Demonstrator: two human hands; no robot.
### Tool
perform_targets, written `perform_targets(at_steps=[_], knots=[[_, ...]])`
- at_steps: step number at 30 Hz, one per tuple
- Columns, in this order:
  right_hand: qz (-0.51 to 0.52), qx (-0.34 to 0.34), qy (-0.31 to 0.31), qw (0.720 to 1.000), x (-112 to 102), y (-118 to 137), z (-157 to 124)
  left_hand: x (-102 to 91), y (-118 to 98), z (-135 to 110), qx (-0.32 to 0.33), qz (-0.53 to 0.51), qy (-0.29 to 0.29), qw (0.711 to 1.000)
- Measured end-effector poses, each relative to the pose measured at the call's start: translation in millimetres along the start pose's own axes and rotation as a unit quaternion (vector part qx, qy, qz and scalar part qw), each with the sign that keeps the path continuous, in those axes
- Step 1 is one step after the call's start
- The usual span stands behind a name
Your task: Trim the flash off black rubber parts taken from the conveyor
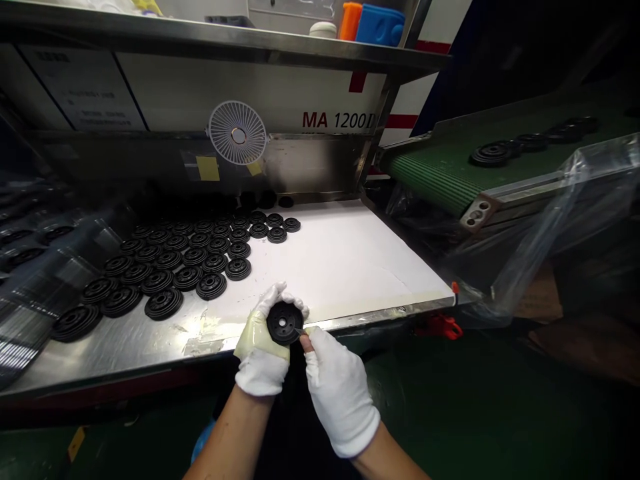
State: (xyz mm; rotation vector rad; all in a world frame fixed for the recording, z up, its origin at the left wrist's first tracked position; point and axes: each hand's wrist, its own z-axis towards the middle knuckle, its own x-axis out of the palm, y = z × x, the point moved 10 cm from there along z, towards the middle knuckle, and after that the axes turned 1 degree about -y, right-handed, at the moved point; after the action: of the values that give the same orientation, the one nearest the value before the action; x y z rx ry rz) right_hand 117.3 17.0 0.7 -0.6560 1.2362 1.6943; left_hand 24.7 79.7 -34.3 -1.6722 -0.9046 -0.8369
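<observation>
My left hand (pixel 263 347), in a white glove, is closed round a black round ribbed plastic part (pixel 284 323) and holds it just over the front edge of the steel workbench (pixel 125 347). My right hand (pixel 340 390), also gloved, is pinched on a small thin blade (pixel 301 331) whose tip touches the part's right edge. Several rows of matching black round parts (pixel 190 257) lie on the bench to the left and behind my hands.
A white sheet (pixel 350 260) covers the bench's right half. A small white fan (pixel 237 132) hangs on the back wall. A green conveyor (pixel 450 170) at the right carries more black parts (pixel 493 153). Clear plastic film (pixel 575 207) drapes beside it. A shelf (pixel 225 40) overhangs.
</observation>
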Motion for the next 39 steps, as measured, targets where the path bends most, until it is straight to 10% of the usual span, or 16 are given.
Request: perform_targets(at_steps=[19,31,39], knots=[[-0.004,-0.001,-0.006,1.0,-2,1,0,1.1,-6,-1,0.066,-0.001,0.023,0.998],[0.011,-0.005,0.005,1.0,1,-1,-1,-2.3,9,-4,-0.056,0.011,0.013,0.998],[0.006,0.004,-0.003,1.0,6,6,-9,-9.0,6,4,0.024,-0.051,-0.011,0.998]])
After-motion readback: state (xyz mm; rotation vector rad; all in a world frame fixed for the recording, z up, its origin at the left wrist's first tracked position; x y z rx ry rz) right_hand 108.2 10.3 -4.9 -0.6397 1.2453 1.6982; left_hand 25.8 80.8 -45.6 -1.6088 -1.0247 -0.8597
